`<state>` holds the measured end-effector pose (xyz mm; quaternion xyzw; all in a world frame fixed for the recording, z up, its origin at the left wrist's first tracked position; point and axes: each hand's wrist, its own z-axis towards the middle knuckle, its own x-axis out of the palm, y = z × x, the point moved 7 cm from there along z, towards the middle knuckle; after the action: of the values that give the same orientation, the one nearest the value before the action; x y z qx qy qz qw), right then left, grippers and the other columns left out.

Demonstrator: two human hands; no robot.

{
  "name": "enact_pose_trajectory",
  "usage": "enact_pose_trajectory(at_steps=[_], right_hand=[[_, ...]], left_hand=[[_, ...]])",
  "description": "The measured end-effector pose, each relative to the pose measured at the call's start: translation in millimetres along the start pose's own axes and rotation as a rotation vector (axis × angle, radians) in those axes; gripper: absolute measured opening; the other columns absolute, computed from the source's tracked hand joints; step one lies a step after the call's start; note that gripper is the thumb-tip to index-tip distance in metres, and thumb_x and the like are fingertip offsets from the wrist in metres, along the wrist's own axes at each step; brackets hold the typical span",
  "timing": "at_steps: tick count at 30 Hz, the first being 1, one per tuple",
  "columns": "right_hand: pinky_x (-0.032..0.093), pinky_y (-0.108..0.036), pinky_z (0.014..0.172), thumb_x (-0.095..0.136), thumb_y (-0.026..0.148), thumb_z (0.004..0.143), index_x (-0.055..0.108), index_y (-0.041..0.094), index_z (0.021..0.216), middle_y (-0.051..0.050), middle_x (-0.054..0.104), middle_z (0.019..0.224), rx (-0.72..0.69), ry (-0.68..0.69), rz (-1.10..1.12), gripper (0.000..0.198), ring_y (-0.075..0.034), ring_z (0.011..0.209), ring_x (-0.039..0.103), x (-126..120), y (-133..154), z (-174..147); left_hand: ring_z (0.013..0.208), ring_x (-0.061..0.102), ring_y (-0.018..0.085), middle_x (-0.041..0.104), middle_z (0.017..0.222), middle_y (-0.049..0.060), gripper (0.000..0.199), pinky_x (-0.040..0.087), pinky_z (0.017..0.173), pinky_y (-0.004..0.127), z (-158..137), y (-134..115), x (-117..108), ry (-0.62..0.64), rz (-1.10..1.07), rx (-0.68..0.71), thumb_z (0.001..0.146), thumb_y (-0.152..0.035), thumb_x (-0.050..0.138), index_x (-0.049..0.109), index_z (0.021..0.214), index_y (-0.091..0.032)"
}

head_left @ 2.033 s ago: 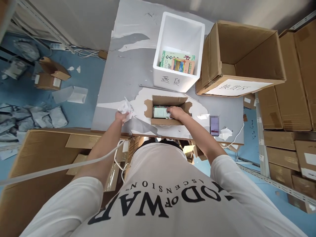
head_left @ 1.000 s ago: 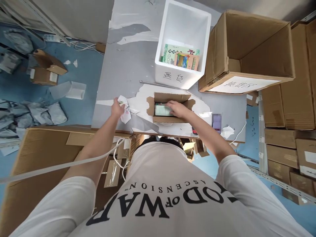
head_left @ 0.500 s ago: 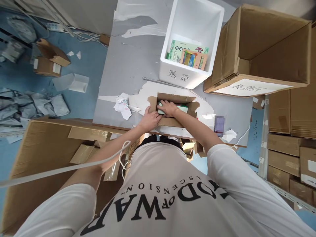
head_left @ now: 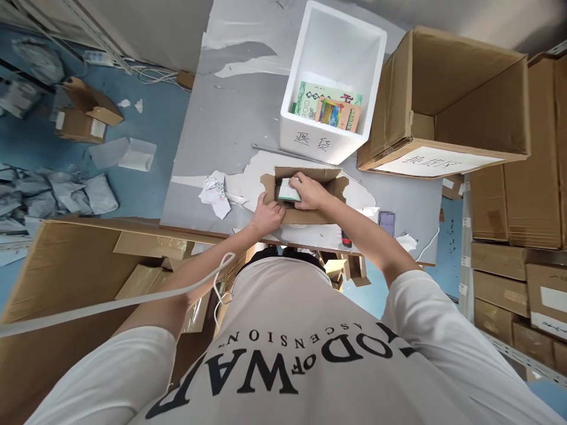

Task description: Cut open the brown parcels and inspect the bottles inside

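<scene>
A small open cardboard box [head_left: 305,217] lies on the table near its front edge, flaps spread. Inside it, my right hand [head_left: 310,192] is closed around a white box with green edges [head_left: 287,190], which sits tilted at the left end. My left hand [head_left: 267,216] grips the near left corner of the cardboard box, thumb along the left flap and fingers bent over the near wall. The rest of the cardboard box's inside is partly hidden by my right hand.
Behind stands a white foam box [head_left: 325,144] with green and orange packs inside. A large open carton [head_left: 390,130] is to its right. Crumpled paper [head_left: 216,193] lies left; a phone [head_left: 387,223] and a red-and-black object [head_left: 346,239] lie right. Another big carton [head_left: 35,295] stands lower left.
My right hand has gone from lying flat over the contents to gripping the white box, whose left end is now raised. My left hand stays at the cardboard box's corner. The view has shifted slightly.
</scene>
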<state>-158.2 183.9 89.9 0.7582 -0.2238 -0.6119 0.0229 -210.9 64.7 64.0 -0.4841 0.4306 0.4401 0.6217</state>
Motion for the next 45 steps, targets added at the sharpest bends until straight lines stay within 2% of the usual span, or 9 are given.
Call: enact_pose_trajectory(at_steps=[10,14,18,23,26,35,38,41,45], right_hand=[[0.045,-0.049,0.091,0.074,0.038,0.064,0.041,0.024,0.094,-0.013,0.049,0.116,0.021,-0.798,0.291,0.047,-0.033,0.117,0.049,-109.5,-26.3,-112.4],[0.046,-0.047,0.089,0.076,0.038,0.058,0.036,0.026,0.09,-0.01,0.05,0.115,0.03,-0.958,0.334,0.052,-0.03,0.112,0.052,-117.5,-12.6,-163.1],[0.046,-0.045,0.088,0.074,0.033,0.058,0.033,0.026,0.089,-0.011,0.051,0.118,0.042,-0.87,0.394,0.052,-0.03,0.111,0.054,-68.8,3.0,-179.3],[0.046,-0.044,0.091,0.069,0.024,0.063,0.034,0.026,0.088,-0.017,0.051,0.123,0.139,-0.568,0.433,0.043,-0.031,0.122,0.051,21.2,5.3,-157.7],[0.046,-0.044,0.091,0.068,0.021,0.064,0.035,0.026,0.089,-0.018,0.051,0.123,0.138,-0.504,0.431,0.042,-0.031,0.123,0.052,51.3,2.9,-144.6],[0.046,-0.046,0.097,0.068,0.03,0.075,0.039,0.023,0.1,-0.023,0.043,0.135,0.12,-0.537,0.413,0.039,-0.029,0.129,0.047,55.1,-5.4,-135.1],[0.042,-0.049,0.103,0.064,0.031,0.081,0.043,0.017,0.113,-0.026,0.038,0.141,0.103,-0.561,0.31,0.041,-0.032,0.139,0.036,49.5,2.7,-142.0],[0.036,-0.057,0.108,0.062,0.032,0.084,0.045,0.015,0.125,-0.025,0.036,0.145,0.178,-0.553,0.189,0.046,-0.035,0.143,0.028,45.8,9.2,-150.4],[0.034,-0.06,0.109,0.064,0.034,0.084,0.05,0.016,0.125,-0.023,0.038,0.144,0.245,-0.534,0.153,0.047,-0.037,0.142,0.029,38.6,16.8,-156.7]], left_hand=[[0.082,0.061,0.023,0.069,0.073,0.008,0.038,0.025,0.11,0.066,47.3,36.8,5.1,-0.016,0.038,0.018,0.088,-0.009,0.036,0.072,0.096,-0.019],[0.084,0.062,0.024,0.071,0.075,0.009,0.038,0.023,0.111,0.065,75.6,51.2,0.8,-0.012,0.106,-0.016,0.086,-0.008,0.036,0.071,0.097,-0.018],[0.098,0.063,0.029,0.073,0.088,0.013,0.036,0.018,0.111,0.066,85.8,55.6,-6.7,-0.003,0.083,-0.086,0.081,-0.009,0.043,0.068,0.105,-0.017],[0.126,0.05,0.037,0.06,0.128,0.023,0.061,0.013,0.112,0.066,67.8,50.3,-21.8,-0.03,0.028,-0.17,0.078,-0.03,0.059,0.049,0.136,-0.01],[0.136,0.041,0.038,0.053,0.138,0.023,0.069,0.009,0.114,0.064,51.3,44.3,-25.7,-0.01,0.013,-0.206,0.082,-0.041,0.056,0.041,0.143,-0.012],[0.141,0.035,0.038,0.048,0.144,0.022,0.076,0.015,0.114,0.061,23.2,37.3,-53.0,-0.08,-0.025,-0.247,0.084,-0.06,0.054,0.042,0.142,-0.014],[0.137,0.042,0.036,0.054,0.138,0.02,0.063,0.025,0.113,0.058,19.5,7.9,-63.1,-0.127,-0.105,-0.077,0.085,-0.057,0.056,0.051,0.134,-0.016],[0.128,0.052,0.029,0.059,0.132,0.018,0.053,0.04,0.108,0.048,16.4,-34.6,-51.5,-0.052,-0.249,0.124,0.088,-0.047,0.057,0.053,0.131,-0.016],[0.137,0.043,0.03,0.041,0.149,0.022,0.079,0.044,0.107,0.044,25.6,-61.9,-23.1,0.037,-0.385,0.12,0.08,-0.043,0.07,0.035,0.145,-0.012]])
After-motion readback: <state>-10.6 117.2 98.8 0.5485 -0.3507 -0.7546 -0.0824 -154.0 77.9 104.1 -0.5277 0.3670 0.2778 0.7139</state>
